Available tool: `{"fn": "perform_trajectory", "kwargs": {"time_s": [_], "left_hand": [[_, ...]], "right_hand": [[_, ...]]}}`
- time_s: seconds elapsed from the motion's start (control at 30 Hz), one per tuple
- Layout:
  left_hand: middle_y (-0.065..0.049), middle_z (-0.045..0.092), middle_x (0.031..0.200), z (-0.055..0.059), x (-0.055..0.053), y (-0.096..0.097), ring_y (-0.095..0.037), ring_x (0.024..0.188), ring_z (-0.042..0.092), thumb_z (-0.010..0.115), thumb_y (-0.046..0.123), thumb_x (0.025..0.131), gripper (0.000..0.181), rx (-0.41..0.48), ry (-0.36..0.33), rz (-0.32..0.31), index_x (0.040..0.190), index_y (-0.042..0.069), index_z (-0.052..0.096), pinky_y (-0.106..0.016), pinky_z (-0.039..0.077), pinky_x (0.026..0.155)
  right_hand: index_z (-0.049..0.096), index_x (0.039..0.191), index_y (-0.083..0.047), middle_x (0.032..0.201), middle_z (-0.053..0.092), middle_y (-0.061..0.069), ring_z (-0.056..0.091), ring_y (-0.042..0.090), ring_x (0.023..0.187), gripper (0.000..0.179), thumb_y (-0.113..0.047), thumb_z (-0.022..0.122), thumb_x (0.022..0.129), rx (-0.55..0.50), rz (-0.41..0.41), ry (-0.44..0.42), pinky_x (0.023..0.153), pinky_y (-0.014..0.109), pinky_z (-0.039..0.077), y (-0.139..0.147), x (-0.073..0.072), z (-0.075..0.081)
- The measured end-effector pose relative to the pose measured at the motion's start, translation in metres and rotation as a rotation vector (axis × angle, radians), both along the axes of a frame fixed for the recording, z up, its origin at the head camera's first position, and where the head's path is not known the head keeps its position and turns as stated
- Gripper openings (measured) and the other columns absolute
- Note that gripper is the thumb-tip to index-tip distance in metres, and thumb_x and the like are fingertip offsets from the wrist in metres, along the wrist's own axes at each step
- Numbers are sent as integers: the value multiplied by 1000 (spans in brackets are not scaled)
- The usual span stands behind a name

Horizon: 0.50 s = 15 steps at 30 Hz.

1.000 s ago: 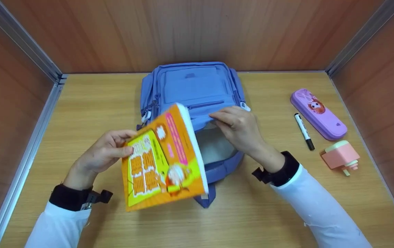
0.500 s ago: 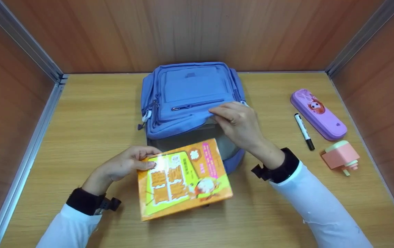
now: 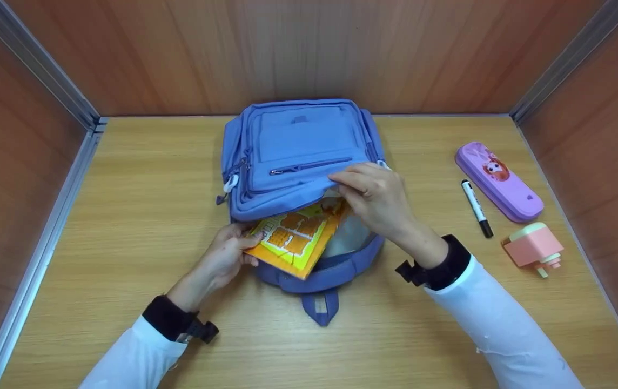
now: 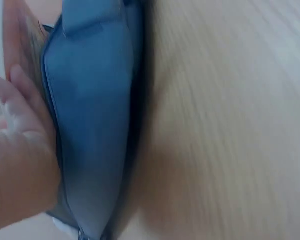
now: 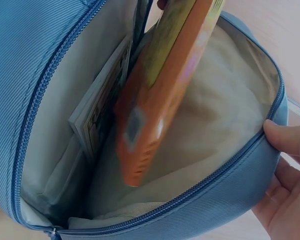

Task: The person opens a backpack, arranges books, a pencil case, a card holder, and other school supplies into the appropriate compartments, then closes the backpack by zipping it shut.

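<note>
A blue backpack (image 3: 303, 132) lies on the table with its main compartment unzipped. My left hand (image 3: 228, 251) grips an orange and yellow book (image 3: 293, 237) by its near left edge, thumb on the cover. The book's far end is inside the bag's mouth, under the raised flap. With thumb and fingers, my right hand (image 3: 376, 200) pinches the flap's edge and holds it up. Inside the bag, the right wrist view shows the orange book (image 5: 155, 95) slanting down beside another book (image 5: 97, 100) that stands against the lining.
To the right lie a purple pencil case (image 3: 499, 181), a white marker with black ends (image 3: 476, 208) and a pink and pale green sharpener-like device (image 3: 533, 247). Wooden panels (image 3: 309, 54) wall the table at the back and both sides. A bag strap loop (image 3: 321, 308) hangs toward the front.
My left hand has swung the book from in front of the bag, turned it and moved its far end into the opening. The right hand stays on the flap.
</note>
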State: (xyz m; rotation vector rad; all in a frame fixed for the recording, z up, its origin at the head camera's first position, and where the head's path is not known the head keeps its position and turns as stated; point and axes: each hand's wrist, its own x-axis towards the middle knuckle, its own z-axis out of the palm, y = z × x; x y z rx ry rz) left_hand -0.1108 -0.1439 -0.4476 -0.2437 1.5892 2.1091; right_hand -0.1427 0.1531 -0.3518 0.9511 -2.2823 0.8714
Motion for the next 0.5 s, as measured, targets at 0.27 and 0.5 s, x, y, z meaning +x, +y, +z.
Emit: {"fn": "perform_trajectory", "kwargs": {"time_s": [0.27,0.5], "left_hand": [[-16,46,132,-3,-6,18,-26,92,65,42,-9,101,43,101,-25,179,143,-2,37,-31,62,69],[-18,52,134,-4,-10,32,-29,108,67,42,-10,101,43,184,14,251,142,4,42,-42,61,87]], "right_hand": [[80,106,-5,98,77,9,72,24,90,18,2,74,91,9,0,-13,74,35,60,1,2,-2],[80,107,-5,98,77,8,72,23,90,17,0,74,91,11,5,-20,73,33,60,2,4,-3]]}}
